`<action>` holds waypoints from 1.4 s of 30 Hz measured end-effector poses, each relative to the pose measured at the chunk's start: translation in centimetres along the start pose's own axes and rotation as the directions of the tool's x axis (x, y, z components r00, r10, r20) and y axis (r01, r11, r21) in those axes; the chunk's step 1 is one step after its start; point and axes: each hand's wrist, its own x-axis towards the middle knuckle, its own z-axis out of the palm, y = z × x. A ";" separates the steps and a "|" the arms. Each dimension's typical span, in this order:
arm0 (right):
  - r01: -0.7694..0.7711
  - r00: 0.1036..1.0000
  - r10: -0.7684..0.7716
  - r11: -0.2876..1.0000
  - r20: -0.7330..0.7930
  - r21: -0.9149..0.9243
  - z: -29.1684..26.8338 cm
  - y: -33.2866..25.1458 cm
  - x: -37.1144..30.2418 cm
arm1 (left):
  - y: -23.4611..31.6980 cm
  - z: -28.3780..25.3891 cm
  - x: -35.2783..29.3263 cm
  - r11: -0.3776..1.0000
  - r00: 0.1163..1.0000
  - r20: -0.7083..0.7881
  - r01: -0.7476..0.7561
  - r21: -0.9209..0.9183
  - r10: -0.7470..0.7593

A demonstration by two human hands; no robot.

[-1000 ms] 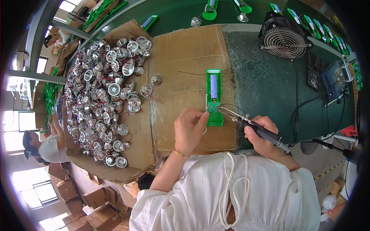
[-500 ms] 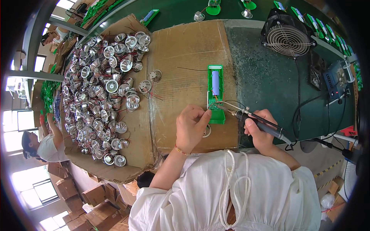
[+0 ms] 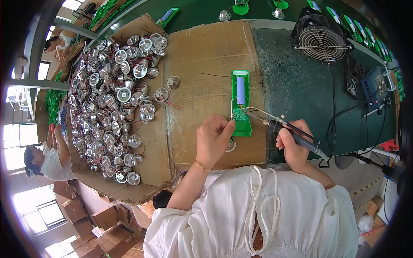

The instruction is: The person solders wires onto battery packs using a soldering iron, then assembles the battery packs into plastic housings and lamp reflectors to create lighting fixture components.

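Observation:
A green plastic housing [image 3: 242, 130] lies on the cardboard in front of me. It holds a purple cylindrical battery [image 3: 240, 91] and a small green circuit board [image 3: 239, 115]. My right hand [image 3: 295, 142] grips a soldering iron [image 3: 297, 136] with a thin metal feed tube alongside; its tip is over the board's upper part, though exact contact is too small to tell. At the housing's lower left edge, my left hand [image 3: 215, 137] pinches with thumb and index finger; what sits between them is hidden. Partly behind that hand lies a reflector lamp cup [image 3: 231, 145].
A cardboard box [image 3: 148, 185] full of silver reflector cups [image 3: 124, 94] stands left, with two round pieces [image 3: 161, 94] beside it. At the back right are a fan [image 3: 322, 43] and a blue soldering station [image 3: 375, 90] with cables. Other people work at far left.
The iron and its feed tube have shifted slightly up and right over the board, with my right hand. My left hand keeps its pinch in nearly the same place.

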 end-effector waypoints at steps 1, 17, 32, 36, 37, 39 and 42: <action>0.003 1.000 -0.003 1.000 0.004 0.004 0.0 -0.1 -0.1 | -0.1 0.0 -0.1 1.000 1.000 -0.001 0.002 0.000 -0.002; -0.008 0.999 0.010 0.999 0.041 -0.042 -0.4 -0.3 -0.6 | 0.5 0.2 -0.5 0.960 0.975 0.047 -0.224 0.166 0.219; 0.074 0.997 -0.074 0.997 -0.006 0.016 -0.4 -0.1 -0.6 | 0.4 0.3 -0.4 0.964 0.978 0.022 -0.207 0.167 0.206; 0.088 0.995 -0.086 0.995 0.051 -0.053 -0.5 0.1 -0.6 | 0.1 0.6 -0.4 0.968 0.980 0.022 -0.198 0.157 0.197; 0.098 0.994 -0.095 0.994 0.049 -0.050 -0.4 0.0 -0.4 | 0.2 0.5 -0.2 0.965 0.978 0.022 -0.207 0.158 0.207; 0.129 0.989 -0.125 0.991 0.085 -0.042 -0.5 -0.1 -0.3 | 0.3 0.4 -0.3 0.961 0.976 0.025 -0.215 0.175 0.214; 0.176 0.983 -0.173 0.983 0.056 -0.047 -0.8 -0.1 0.1 | 0.6 0.3 -0.3 0.960 0.978 0.047 -0.206 0.191 0.201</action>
